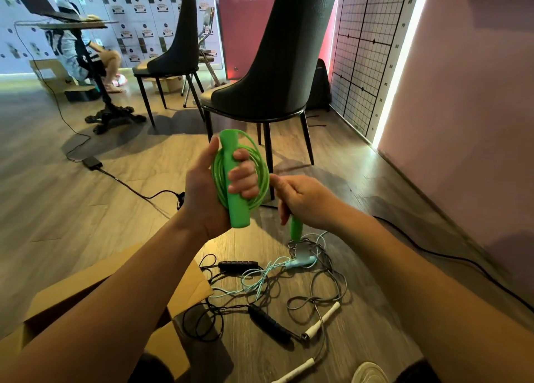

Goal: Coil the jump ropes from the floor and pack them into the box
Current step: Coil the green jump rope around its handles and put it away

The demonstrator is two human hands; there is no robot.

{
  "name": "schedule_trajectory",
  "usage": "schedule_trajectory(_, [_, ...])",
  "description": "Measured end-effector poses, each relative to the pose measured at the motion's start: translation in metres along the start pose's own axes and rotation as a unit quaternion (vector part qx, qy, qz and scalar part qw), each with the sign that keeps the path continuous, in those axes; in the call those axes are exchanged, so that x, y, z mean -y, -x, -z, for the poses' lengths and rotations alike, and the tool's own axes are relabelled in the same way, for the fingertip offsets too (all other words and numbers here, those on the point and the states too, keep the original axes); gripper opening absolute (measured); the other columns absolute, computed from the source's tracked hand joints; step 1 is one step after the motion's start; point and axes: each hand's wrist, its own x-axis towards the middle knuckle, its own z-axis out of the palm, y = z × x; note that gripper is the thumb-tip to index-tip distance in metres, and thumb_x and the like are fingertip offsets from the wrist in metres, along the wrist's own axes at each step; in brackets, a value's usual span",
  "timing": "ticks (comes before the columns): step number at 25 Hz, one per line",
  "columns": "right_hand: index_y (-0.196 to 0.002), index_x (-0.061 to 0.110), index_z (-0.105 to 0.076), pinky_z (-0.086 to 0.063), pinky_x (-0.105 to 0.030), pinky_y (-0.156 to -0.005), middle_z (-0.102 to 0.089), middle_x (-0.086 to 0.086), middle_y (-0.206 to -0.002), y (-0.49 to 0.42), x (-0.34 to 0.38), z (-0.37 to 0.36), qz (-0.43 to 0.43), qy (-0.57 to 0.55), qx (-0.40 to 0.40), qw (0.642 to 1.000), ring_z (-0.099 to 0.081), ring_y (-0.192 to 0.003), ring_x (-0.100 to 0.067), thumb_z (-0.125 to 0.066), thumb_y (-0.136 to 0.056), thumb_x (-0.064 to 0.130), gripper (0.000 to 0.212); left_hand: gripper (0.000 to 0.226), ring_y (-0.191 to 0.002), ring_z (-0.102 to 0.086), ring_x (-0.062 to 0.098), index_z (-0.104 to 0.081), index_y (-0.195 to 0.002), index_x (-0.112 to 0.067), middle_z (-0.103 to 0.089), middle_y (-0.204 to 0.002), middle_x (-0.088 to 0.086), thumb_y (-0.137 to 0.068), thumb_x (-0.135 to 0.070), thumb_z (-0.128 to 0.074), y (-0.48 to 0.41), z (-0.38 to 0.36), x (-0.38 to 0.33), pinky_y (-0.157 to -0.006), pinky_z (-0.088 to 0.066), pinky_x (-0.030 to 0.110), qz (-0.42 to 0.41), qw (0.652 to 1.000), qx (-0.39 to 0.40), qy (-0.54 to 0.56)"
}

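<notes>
An open cardboard box (189, 284) is set on a wood-plank floor (86, 223). Just right of the box, three loose jump ropes are left tangled together: a black rope (270, 323) nearest it, a pale blue rope (300, 262) a little beyond, and a grey rope (323, 319) with white handles farthest from it. A dark chair (271, 64) is stood well beyond the box.

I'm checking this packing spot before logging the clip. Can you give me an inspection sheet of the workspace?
Surface: wooden floor, with loose ropes tangled on it.
Job's things: green jump rope coiled in hand; light blue rope, black rope and white-handled rope uncoiled on the floor; cardboard box open at lower left.
Clutter: nothing seen.
Grippers: left hand grips the coiled green jump rope; right hand grips its second green handle.
Cables: black power cable with an adapter crosses the floor.
Surroundings: two dark chairs, a seated person at a table, a grid board on the wall.
</notes>
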Motion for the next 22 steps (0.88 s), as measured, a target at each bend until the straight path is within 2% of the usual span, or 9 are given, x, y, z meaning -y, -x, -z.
schedule_trajectory(3, [-0.083, 0.018, -0.057, -0.052, -0.028, -0.064, -0.062, -0.001, -0.07, 0.0, 0.007, -0.008, -0.034, -0.016, 0.05, 0.998, -0.062, -0.06, -0.01, -0.04, -0.106, 0.036, 0.034, 0.038, -0.053, -0.04, 0.008, -0.05, -0.085, -0.016, -0.04, -0.067, -0.005, -0.097, -0.044, -0.028, 0.0, 0.005, -0.003, -0.057, -0.04, 0.022, -0.077, 0.995, -0.045, 0.04])
schedule_trajectory(6, [-0.102, 0.009, -0.059, -0.061, -0.041, -0.073, -0.067, -0.01, -0.081, 0.003, 0.014, -0.01, -0.051, -0.12, 0.091, 0.987, -0.069, -0.069, -0.023, -0.044, -0.105, 0.028, 0.024, 0.032, -0.058, -0.042, 0.009, -0.05, -0.087, -0.016, -0.04, -0.072, -0.005, -0.096, -0.039, -0.032, -0.002, 0.007, -0.005, -0.061, -0.044, 0.024, -0.122, 0.987, -0.098, 0.048])
schedule_trajectory(7, [-0.112, 0.008, -0.057, -0.062, -0.042, -0.074, -0.068, -0.01, -0.083, 0.004, 0.014, -0.009, -0.047, -0.134, 0.084, 0.986, -0.07, -0.07, -0.025, -0.048, -0.104, 0.028, 0.023, 0.031, -0.058, -0.043, 0.009, -0.051, -0.086, -0.016, -0.041, -0.071, -0.005, -0.096, -0.039, -0.033, -0.003, 0.007, -0.004, -0.061, -0.044, 0.024, -0.136, 0.983, -0.118, 0.042])
schedule_trajectory(9, [-0.128, 0.015, -0.047, -0.061, -0.038, -0.069, -0.07, -0.009, -0.084, 0.007, 0.015, -0.006, -0.031, -0.126, 0.058, 0.99, -0.07, -0.066, -0.024, -0.058, -0.099, 0.029, 0.034, 0.03, -0.058, -0.042, 0.009, -0.051, -0.083, -0.016, -0.042, -0.07, -0.004, -0.095, -0.037, -0.034, -0.004, 0.006, -0.007, -0.06, -0.044, 0.024, -0.172, 0.972, -0.156, 0.029])
schedule_trajectory(10, [-0.13, 0.02, -0.044, -0.061, -0.037, -0.066, -0.071, -0.009, -0.084, 0.009, 0.016, -0.004, -0.014, -0.121, 0.055, 0.991, -0.069, -0.064, -0.024, -0.061, -0.097, 0.028, 0.038, 0.03, -0.057, -0.042, 0.009, -0.052, -0.082, -0.016, -0.042, -0.069, -0.004, -0.095, -0.036, -0.034, -0.003, 0.006, -0.01, -0.059, -0.043, 0.023, -0.187, 0.967, -0.172, 0.029])
schedule_trajectory(13, [-0.126, 0.026, -0.05, -0.06, -0.037, -0.064, -0.071, -0.011, -0.089, 0.015, 0.019, -0.004, 0.024, -0.134, 0.097, 0.986, -0.07, -0.067, -0.025, -0.061, -0.098, 0.021, 0.03, 0.031, -0.054, -0.042, 0.008, -0.053, -0.079, -0.017, -0.042, -0.066, -0.005, -0.095, -0.037, -0.035, 0.0, 0.008, -0.017, -0.054, -0.044, 0.022, -0.193, 0.961, -0.197, 0.039])
schedule_trajectory(17, [-0.113, 0.014, -0.064, -0.06, -0.038, -0.075, -0.068, -0.017, -0.099, 0.017, 0.026, -0.008, 0.069, -0.17, 0.104, 0.978, -0.071, -0.09, -0.032, -0.058, -0.098, 0.014, 0.016, 0.03, -0.05, -0.039, 0.006, -0.051, -0.078, -0.019, -0.041, -0.062, -0.007, -0.097, -0.041, -0.042, 0.003, 0.008, -0.018, -0.052, -0.041, 0.02, -0.18, 0.963, -0.199, -0.017])
schedule_trajectory(19, [-0.112, 0.01, -0.065, -0.057, -0.039, -0.081, -0.066, -0.022, -0.107, 0.018, 0.031, -0.006, 0.085, -0.21, 0.108, 0.968, -0.068, -0.096, -0.034, -0.052, -0.094, 0.014, 0.022, 0.028, -0.048, -0.039, 0.004, -0.05, -0.076, -0.021, -0.04, -0.059, -0.009, -0.097, -0.04, -0.047, 0.004, 0.01, -0.023, -0.05, -0.04, 0.019, -0.172, 0.965, -0.195, -0.035])
schedule_trajectory(22, [-0.128, 0.003, -0.055, -0.055, -0.029, -0.086, -0.07, -0.017, -0.111, 0.02, 0.039, -0.007, 0.093, -0.261, 0.136, 0.951, -0.07, -0.097, -0.016, -0.058, -0.089, -0.005, 0.041, 0.028, -0.045, -0.038, 0.002, -0.049, -0.075, -0.023, -0.039, -0.055, -0.011, -0.098, -0.039, -0.048, 0.009, 0.016, -0.029, -0.048, -0.037, 0.016, -0.146, 0.972, -0.181, -0.034])
